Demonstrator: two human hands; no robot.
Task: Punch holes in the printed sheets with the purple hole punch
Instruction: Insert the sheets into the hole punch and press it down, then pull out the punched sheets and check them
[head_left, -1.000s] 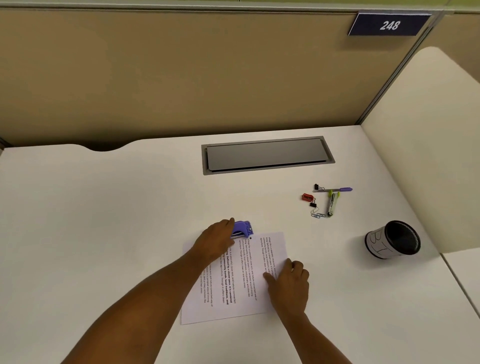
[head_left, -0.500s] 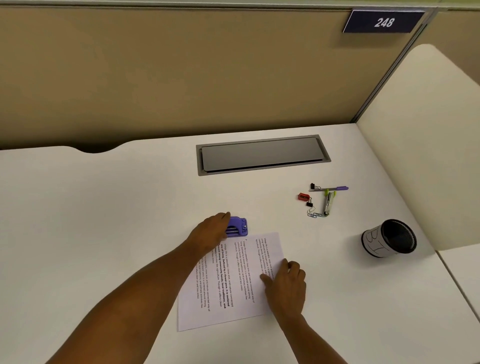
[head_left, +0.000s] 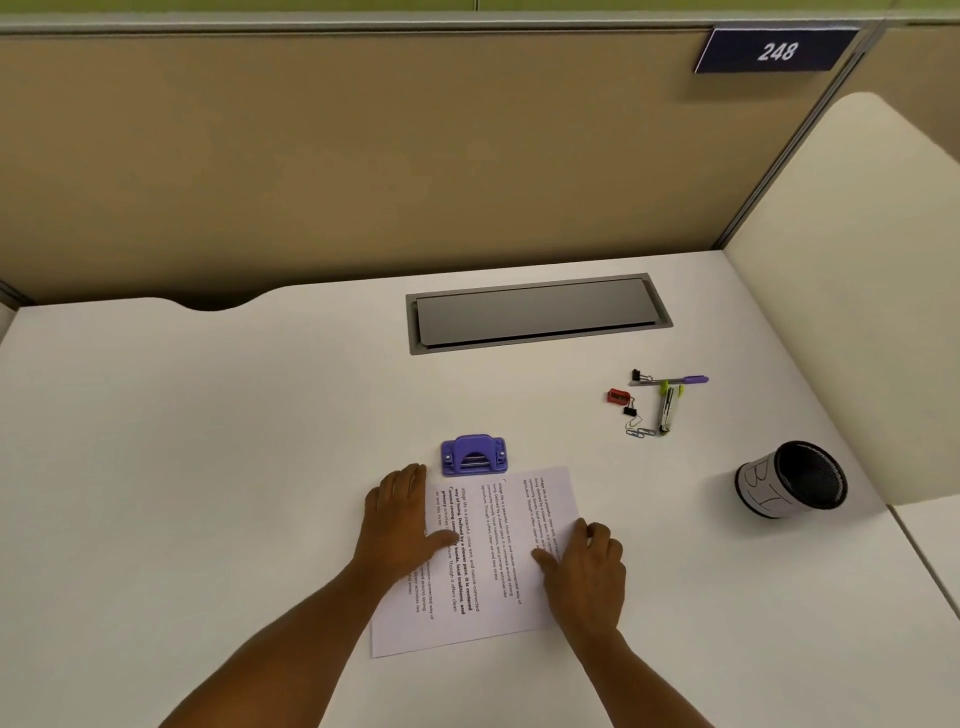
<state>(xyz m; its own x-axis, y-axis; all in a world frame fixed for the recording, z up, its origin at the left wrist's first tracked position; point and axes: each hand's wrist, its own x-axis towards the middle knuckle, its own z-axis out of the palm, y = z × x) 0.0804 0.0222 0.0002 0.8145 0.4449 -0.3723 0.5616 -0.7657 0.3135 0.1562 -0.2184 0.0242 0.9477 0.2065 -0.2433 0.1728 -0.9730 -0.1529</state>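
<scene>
The punch (head_left: 473, 455) stands free on the desk (head_left: 208, 467), its near edge touching or just overlapping the far edge of the sheets (head_left: 493, 561). The left hand (head_left: 402, 519) lies flat, fingers extended, pressing the sheets' left margin. The right hand (head_left: 587, 566) rests on the right margin, fingers loosely curled, gripping nothing.

Judgement: the step is squaring the sheets before feeding them in. To do it well, the edges should be aligned, the far edge pushed fully into the slot, and the stack held flat while pressing.

Count: one punch; sheet number cannot be told; one cup (head_left: 790, 479); two pens (head_left: 670, 380); one red sharpener (head_left: 618, 397); several clips, too small to count.
</scene>
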